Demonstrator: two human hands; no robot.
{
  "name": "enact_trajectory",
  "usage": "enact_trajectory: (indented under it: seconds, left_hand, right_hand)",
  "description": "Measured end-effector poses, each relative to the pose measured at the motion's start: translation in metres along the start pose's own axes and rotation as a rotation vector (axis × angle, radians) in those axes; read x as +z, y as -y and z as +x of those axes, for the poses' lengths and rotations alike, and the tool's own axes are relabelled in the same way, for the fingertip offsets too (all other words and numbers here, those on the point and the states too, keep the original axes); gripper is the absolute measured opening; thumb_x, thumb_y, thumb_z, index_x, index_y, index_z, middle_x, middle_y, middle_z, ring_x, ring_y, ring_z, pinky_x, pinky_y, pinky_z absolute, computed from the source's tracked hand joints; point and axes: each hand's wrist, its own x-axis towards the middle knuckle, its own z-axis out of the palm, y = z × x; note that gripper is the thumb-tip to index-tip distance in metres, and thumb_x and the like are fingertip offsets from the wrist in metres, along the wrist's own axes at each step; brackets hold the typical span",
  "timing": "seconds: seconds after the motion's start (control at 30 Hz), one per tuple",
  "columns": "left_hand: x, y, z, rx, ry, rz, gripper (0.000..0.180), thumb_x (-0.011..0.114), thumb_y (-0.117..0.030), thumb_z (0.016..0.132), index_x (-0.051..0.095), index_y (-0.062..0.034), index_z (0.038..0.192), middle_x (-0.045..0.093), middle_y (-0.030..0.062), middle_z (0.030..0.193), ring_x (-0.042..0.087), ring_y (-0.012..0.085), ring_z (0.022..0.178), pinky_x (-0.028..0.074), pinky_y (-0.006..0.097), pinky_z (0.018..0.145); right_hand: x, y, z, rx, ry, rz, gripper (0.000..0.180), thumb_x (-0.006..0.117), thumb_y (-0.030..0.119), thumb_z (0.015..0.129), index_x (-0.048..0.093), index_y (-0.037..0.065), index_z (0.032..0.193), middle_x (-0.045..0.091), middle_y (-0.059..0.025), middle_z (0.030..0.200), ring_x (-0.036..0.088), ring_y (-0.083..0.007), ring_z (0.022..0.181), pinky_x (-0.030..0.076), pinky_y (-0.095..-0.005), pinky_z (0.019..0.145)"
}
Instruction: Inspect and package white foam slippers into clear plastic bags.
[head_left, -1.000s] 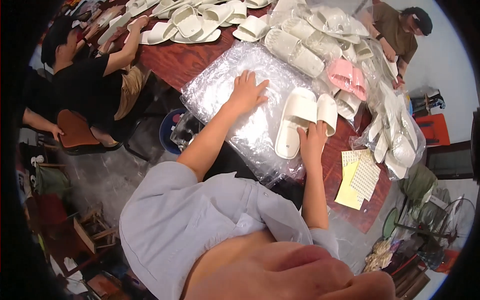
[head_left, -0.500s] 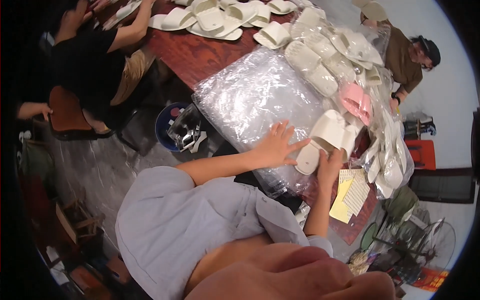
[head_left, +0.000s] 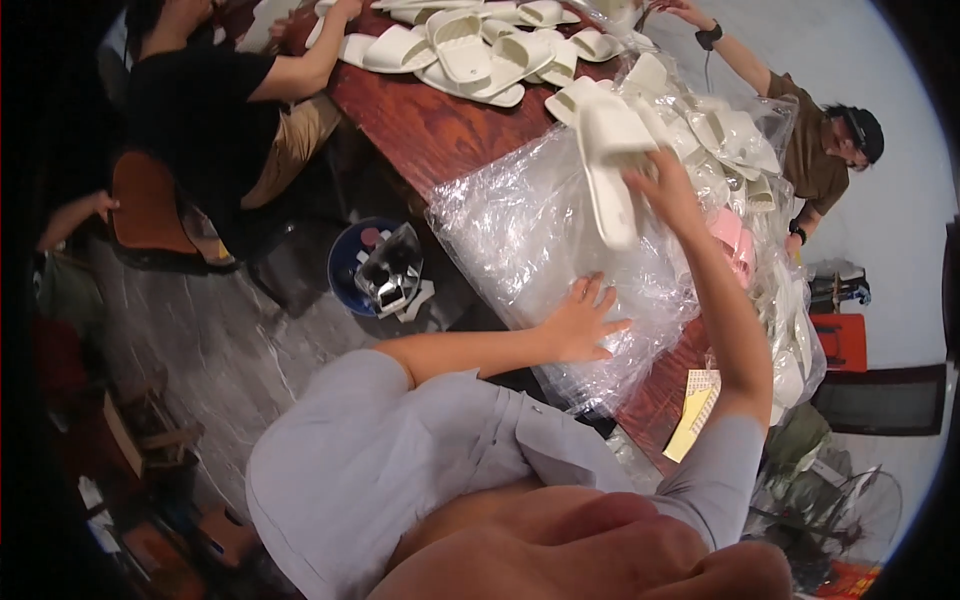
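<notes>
My left hand [head_left: 588, 322] lies with fingers spread on a stack of clear plastic bags [head_left: 500, 215] at the table's near edge. Above the far part of that stack, my right hand [head_left: 668, 190] grips a cream-white slide slipper [head_left: 608, 195] by its side, close to the strap. The slipper's toe end points away from me; whether a second one is held with it I cannot tell. Beyond and to the right are bagged white slippers [head_left: 735, 135] in a heap. Pink slippers [head_left: 732, 245] in clear wrap lie among them, just right of my right forearm.
Loose white slippers [head_left: 460, 50] cover the far side of the red-brown wooden table [head_left: 400, 120]. A yellow-edged sticker sheet [head_left: 690, 420] lies near its right corner. A blue bin [head_left: 345, 270] and a brown chair [head_left: 150, 205] stand left. Co-workers are at far left and right.
My right hand has lifted the white slipper off the bags and carried it away from me, toward the heap. My left hand stays on the bags. The right-hand co-worker's arm is now raised.
</notes>
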Motion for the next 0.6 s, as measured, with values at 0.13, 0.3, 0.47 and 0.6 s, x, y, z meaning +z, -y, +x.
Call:
enact_trajectory:
  seconds: [0.13,0.3,0.47,0.6]
  left_hand:
    - [0.009,-0.002,0.001,0.0,-0.03,-0.005,0.068,0.061,-0.056,0.085,0.044,-0.03,0.146,0.035,0.0281,0.147,0.018,0.0538,0.14,0.016,0.065,0.112]
    - [0.008,0.001,-0.006,-0.023,-0.052,-0.005,0.069,0.06,-0.057,0.086,0.042,-0.0302,0.147,0.034,0.0286,0.147,0.018,0.0541,0.14,0.016,0.066,0.112]
    - [0.008,0.002,-0.003,-0.011,-0.087,0.006,0.07,0.062,-0.055,0.085,0.042,-0.0298,0.147,0.035,0.0314,0.144,0.022,0.0565,0.137,0.019,0.066,0.109]
    - [0.009,0.005,-0.004,0.011,-0.128,-0.009,0.07,0.064,-0.054,0.084,0.043,-0.0297,0.146,0.037,0.0323,0.141,0.024,0.0573,0.135,0.02,0.067,0.108]
  right_hand:
    - [0.013,-0.007,0.136,-0.198,-0.179,-0.075,0.052,0.072,0.03,0.081,0.061,0.007,0.126,0.065,-0.0214,0.113,0.061,-0.0385,0.106,0.048,-0.0425,0.092]
    - [0.015,0.021,0.152,0.005,0.113,-0.156,0.061,0.072,0.033,0.082,0.052,0.029,0.14,0.064,-0.0151,0.126,0.061,-0.0312,0.115,0.048,-0.0446,0.093]
    - [-0.027,-0.09,0.094,0.176,-0.155,-0.581,0.074,0.068,0.016,0.082,0.039,0.04,0.147,0.035,-0.0119,0.154,0.042,-0.0307,0.137,0.04,-0.0597,0.098]
    - [-0.085,-0.209,0.056,0.359,-0.376,-0.772,0.088,0.073,0.008,0.078,0.034,0.048,0.146,0.033,-0.0193,0.153,0.037,-0.039,0.139,0.037,-0.0669,0.098]
